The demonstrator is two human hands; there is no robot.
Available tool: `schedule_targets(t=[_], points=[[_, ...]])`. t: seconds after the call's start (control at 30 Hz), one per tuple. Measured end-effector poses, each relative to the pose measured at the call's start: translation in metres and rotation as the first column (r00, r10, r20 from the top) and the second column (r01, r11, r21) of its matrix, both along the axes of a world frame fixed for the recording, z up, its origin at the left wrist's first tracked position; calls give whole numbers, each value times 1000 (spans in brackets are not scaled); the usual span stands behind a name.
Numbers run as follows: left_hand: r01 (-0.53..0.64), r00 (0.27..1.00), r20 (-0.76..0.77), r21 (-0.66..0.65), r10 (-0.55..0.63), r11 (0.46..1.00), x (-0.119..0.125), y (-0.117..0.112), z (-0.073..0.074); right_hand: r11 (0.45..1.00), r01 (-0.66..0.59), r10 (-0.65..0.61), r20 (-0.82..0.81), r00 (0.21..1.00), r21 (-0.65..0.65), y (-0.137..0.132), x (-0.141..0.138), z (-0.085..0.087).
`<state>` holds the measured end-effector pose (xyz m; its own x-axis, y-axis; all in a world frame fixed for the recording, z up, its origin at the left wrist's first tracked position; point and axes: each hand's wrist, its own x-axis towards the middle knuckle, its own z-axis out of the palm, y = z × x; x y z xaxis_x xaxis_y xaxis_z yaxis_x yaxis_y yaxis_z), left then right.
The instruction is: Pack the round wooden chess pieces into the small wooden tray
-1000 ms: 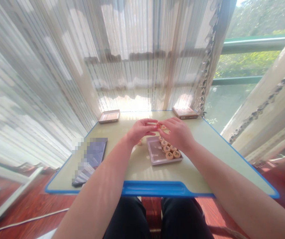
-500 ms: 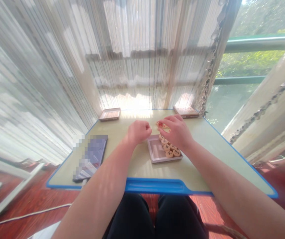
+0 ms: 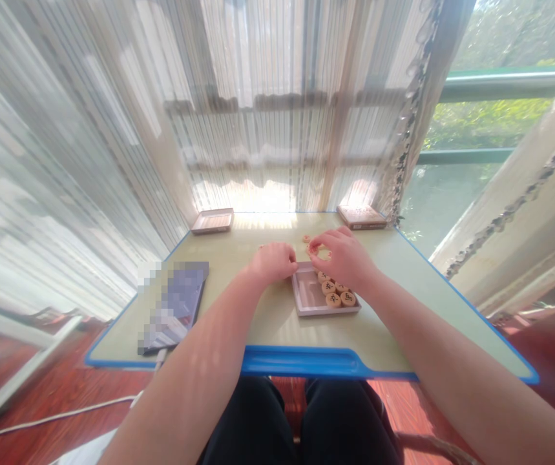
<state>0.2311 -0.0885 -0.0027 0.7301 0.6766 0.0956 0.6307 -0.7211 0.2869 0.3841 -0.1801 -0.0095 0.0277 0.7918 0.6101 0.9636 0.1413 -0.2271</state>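
Right hand [image 3: 345,259]: fingertips pinched shut on a red-marked piece [image 3: 314,247], held over the tray's far end.
Left hand [image 3: 273,261]: curled into a fist at the tray's far left corner; whether it holds anything cannot be told.
Tray [image 3: 306,300]: lies flat on the counter [image 3: 403,290], with a row of round pieces [image 3: 336,292] along its right side.
Loose piece [image 3: 306,239]: on the counter just beyond the hands.
Far edge: shallow lid [image 3: 212,221] at left, brown box [image 3: 361,217] at right.

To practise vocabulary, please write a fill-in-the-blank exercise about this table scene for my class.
The table has a ___ rim.
The left hand is curled into a ___ beside the tray.
The right hand pinches a round piece marked in ___.
Missing words: blue; fist; red.
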Motion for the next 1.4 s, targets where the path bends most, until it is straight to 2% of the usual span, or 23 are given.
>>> schedule_targets(t=[0.13, 0.23, 0.5, 0.67, 0.77, 0.87, 1.03, 1.13, 1.23, 1.4], points=[[92, 995, 28, -9, -92, 996, 1, 1, -3, 999, 7, -7, 6, 1000, -34, 1, 3, -1], [120, 992, 42, -5, -119, 993, 1, 3, -5, 996, 3, -3, 3, 1000, -87, 1, 2, -2], [70, 995, 84, -119, -61, 990, 2, 6, -4, 965, 9, 3, 43, 999, -261, 0, -7, -5], [56, 993, 104, -71, -49, 996, 4, 6, -7, 951, 8, 27, 108, 994, -310, 0, -12, -7], [9, 997, 78, -50, -5, 999, 7, 4, -6, 943, 21, 36, 166, 985, -331, 0, -13, -7], [-31, 999, 31, -86, 34, 996, 10, 2, -2, 941, 43, 32, 214, 976, -335, 2, -14, -6], [-103, 995, -10, -96, 103, 990, 9, 0, 6, 928, 15, 61, 190, 980, -372, 3, -15, -4], [-166, 984, 46, -91, 171, 982, 7, 2, 5, 916, 5, 69, 169, 983, -402, 1, -16, -2], [-257, 957, 128, -32, 259, 966, 5, 7, 1, 913, 7, 66, 164, 984, -408, 1, -16, -2], [-461, 855, 276, 15, 439, 887, 0, 18, -3, 918, 6, 54, 139, 989, -398, 2, -15, -3]])
